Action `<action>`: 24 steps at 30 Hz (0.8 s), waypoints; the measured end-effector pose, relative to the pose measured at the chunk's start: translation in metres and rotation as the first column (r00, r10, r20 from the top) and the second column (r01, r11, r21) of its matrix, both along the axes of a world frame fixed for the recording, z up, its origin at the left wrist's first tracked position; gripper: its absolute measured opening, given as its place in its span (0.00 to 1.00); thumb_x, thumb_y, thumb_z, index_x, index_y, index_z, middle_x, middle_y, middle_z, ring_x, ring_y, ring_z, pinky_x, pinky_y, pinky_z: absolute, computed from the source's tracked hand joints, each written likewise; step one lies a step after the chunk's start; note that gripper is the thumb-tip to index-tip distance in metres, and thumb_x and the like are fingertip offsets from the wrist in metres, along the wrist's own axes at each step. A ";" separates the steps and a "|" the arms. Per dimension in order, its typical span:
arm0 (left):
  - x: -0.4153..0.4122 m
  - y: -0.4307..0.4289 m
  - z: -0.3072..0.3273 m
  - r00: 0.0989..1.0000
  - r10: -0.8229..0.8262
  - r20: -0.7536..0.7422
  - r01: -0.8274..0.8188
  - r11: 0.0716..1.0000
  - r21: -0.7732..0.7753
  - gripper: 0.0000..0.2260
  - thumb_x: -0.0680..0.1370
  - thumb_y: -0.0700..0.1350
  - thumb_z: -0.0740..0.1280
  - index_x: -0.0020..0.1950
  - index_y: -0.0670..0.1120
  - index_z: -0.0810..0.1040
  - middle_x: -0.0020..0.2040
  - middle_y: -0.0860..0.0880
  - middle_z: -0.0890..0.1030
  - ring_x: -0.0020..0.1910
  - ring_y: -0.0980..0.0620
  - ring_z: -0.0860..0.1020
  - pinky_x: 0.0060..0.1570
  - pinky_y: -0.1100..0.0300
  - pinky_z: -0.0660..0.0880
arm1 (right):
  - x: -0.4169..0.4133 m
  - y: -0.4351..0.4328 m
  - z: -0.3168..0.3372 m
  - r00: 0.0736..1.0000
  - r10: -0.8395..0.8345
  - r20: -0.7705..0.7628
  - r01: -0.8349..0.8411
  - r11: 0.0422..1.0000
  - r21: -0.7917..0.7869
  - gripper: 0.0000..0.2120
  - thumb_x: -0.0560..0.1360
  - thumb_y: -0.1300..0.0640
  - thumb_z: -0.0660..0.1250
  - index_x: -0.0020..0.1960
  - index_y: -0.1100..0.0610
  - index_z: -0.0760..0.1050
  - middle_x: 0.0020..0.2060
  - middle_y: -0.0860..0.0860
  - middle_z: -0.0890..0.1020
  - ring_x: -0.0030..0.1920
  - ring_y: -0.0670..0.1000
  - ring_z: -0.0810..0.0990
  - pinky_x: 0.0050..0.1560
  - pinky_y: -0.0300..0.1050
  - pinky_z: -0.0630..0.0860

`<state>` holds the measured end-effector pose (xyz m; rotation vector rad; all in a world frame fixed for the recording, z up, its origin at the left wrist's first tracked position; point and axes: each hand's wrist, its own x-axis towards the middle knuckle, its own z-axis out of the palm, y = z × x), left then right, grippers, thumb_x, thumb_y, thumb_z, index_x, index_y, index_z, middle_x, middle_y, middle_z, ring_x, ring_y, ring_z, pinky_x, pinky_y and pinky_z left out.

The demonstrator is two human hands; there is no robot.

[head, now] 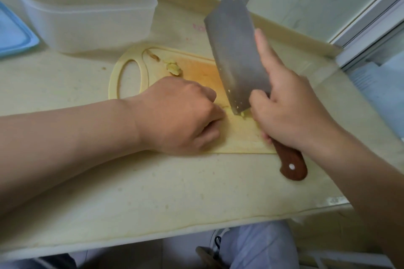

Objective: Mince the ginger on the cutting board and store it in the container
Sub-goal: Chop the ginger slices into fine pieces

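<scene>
Grips cleaver (pixel 234 46) in right hand (pixel 290 105), edge on ginger (pixel 243 114), left hand (pixel 181 113) curled beside as guard, its hold hidden.

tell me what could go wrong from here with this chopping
1. The left hand rests curled on the cutting board right beside the cleaver; a stray chop could nick its knuckles.
2. The right hand lays its forefinger along the blade's flat, so the grip may twist.
3. Ginger bits cling to the blade and may drop off the board.
</scene>
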<state>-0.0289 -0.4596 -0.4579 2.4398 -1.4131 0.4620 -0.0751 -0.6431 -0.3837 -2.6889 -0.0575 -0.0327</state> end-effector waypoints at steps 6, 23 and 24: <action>0.000 -0.001 -0.001 1.000 0.013 0.010 -0.013 1.000 -0.006 0.22 0.78 0.56 0.49 0.46 0.48 0.81 0.35 0.52 0.66 0.35 0.42 0.75 0.34 0.52 0.75 | -0.020 -0.008 0.006 0.998 -0.015 -0.060 0.014 1.000 -0.021 0.45 0.79 0.63 0.58 0.78 0.23 0.44 0.30 0.60 0.81 0.25 0.60 0.80 0.29 0.58 0.82; 0.000 -0.001 0.000 1.000 0.015 0.017 -0.015 1.000 -0.002 0.23 0.76 0.56 0.48 0.46 0.47 0.80 0.36 0.52 0.66 0.36 0.42 0.74 0.34 0.52 0.75 | -0.014 -0.005 0.008 0.999 0.025 -0.035 -0.029 0.992 -0.121 0.44 0.79 0.62 0.59 0.80 0.27 0.44 0.26 0.57 0.81 0.24 0.55 0.80 0.31 0.57 0.82; 0.000 -0.001 -0.001 1.000 0.018 0.020 -0.018 1.000 -0.004 0.24 0.76 0.57 0.48 0.47 0.48 0.81 0.36 0.52 0.68 0.36 0.43 0.74 0.34 0.53 0.75 | -0.007 -0.002 0.010 0.996 0.044 -0.073 -0.054 0.988 -0.142 0.44 0.78 0.63 0.59 0.80 0.27 0.44 0.25 0.54 0.81 0.22 0.53 0.79 0.29 0.54 0.82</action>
